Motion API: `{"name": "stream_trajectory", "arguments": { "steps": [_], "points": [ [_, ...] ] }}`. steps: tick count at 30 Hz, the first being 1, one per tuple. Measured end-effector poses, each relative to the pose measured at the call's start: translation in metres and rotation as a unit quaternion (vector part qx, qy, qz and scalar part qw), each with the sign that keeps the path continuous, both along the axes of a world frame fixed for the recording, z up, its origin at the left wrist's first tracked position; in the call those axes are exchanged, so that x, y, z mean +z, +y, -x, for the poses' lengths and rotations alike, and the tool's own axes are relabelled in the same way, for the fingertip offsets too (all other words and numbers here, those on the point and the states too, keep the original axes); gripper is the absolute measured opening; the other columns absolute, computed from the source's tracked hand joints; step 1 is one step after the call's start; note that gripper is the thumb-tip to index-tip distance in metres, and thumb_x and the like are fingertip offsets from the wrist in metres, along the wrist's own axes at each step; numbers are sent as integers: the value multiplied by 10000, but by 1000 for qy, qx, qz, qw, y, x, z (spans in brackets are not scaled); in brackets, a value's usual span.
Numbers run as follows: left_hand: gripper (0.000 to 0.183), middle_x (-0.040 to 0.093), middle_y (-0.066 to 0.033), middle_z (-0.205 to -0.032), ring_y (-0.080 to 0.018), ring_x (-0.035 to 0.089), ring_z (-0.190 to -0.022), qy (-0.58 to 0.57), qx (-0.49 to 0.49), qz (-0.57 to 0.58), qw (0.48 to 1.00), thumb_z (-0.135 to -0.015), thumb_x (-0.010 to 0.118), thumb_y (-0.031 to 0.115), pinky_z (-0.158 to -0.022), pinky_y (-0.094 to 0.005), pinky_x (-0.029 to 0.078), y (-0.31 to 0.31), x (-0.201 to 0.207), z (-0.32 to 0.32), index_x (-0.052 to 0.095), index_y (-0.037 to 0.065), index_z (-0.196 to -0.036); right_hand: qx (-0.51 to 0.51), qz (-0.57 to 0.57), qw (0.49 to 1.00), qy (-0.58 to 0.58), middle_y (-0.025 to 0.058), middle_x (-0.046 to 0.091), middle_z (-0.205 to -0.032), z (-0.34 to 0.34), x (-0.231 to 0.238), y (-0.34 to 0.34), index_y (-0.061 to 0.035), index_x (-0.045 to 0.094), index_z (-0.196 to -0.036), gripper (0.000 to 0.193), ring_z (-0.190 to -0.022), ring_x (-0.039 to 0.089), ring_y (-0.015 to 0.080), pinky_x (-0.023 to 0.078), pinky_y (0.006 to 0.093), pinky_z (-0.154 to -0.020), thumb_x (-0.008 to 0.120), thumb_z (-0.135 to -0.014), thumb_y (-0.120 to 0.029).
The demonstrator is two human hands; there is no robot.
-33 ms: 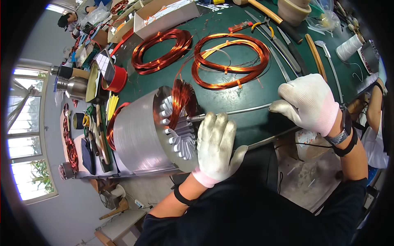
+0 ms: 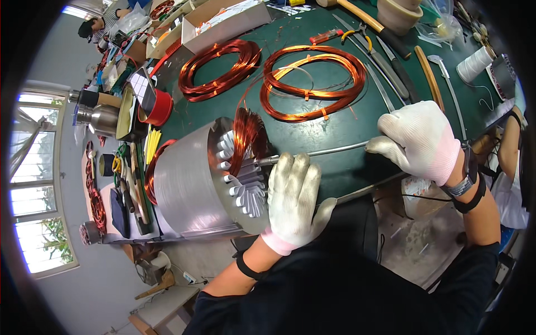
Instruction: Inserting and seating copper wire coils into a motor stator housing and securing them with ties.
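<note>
My right hand (image 2: 416,139), in a white knitted glove with a pink cuff, is closed around one end of a long thin metal rod (image 2: 340,149). The rod's other end reaches to the slotted face of a grey, cylindrical motor stator core (image 2: 187,187). My left hand (image 2: 294,195), gloved alike, lies beside that face with fingers stretched out and thumb apart, its fingertips by the rod. White paper slot liners (image 2: 248,198) stick out of the core's slots. Above the rod, a bundle of copper wire (image 2: 245,134) comes out of the core.
Two coils of copper wire, a left one (image 2: 220,70) and a right one (image 2: 314,84), lie on the green tabletop (image 2: 335,131). Beyond them are pliers (image 2: 357,36), a hammer (image 2: 371,22), a white thread spool (image 2: 475,65) and a box (image 2: 226,25). Hand tools (image 2: 134,190) lie left of the core.
</note>
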State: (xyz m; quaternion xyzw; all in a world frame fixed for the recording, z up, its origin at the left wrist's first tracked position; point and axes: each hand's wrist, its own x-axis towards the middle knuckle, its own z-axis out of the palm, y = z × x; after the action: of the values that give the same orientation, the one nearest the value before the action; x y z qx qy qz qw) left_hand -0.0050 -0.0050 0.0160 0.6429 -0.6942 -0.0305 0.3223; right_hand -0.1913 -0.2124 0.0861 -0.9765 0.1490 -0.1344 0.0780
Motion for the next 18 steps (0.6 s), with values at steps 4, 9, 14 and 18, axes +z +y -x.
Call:
{"name": "stream_trajectory", "arguments": {
  "steps": [4, 9, 14, 18],
  "points": [
    [827, 474, -344, -1373, -597, 419, -1310, -2, 2, -1, 1000, -616, 854, 124, -1088, -655, 352, 0, 0, 1, 498, -89, -1332, 0, -21, 1000, -6, 116, 554, -585, 2, -7, -1, -78, 566, -683, 427, -564, 611, 336, 465, 408, -509, 777, -858, -405],
    [830, 484, -338, -1354, -588, 435, -1288, 1, -13, -4, 1000, -595, 859, 126, -1076, -652, 362, -2, 3, 0, 505, -92, -1314, -10, -34, 999, -24, 127, 543, -587, 4, -13, 1, -70, 565, -671, 440, -571, 604, 349, 458, 414, -516, 762, -873, -408],
    [839, 484, -337, -1353, -590, 436, -1289, 4, -12, -14, 1000, -580, 865, 128, -1076, -655, 361, -3, 3, 0, 504, -91, -1305, -14, -37, 999, -2, 131, 542, -588, 3, -9, 4, -68, 564, -676, 444, -572, 603, 355, 462, 412, -513, 763, -872, -412],
    [854, 484, -341, -1355, -599, 429, -1301, 2, -5, -16, 1000, -580, 869, 127, -1077, -657, 362, -4, 3, 0, 495, -90, -1316, -8, -30, 999, 4, 127, 549, -587, 0, -7, 3, -71, 570, -689, 440, -569, 609, 353, 469, 410, -513, 765, -873, -421]
  ]
}}
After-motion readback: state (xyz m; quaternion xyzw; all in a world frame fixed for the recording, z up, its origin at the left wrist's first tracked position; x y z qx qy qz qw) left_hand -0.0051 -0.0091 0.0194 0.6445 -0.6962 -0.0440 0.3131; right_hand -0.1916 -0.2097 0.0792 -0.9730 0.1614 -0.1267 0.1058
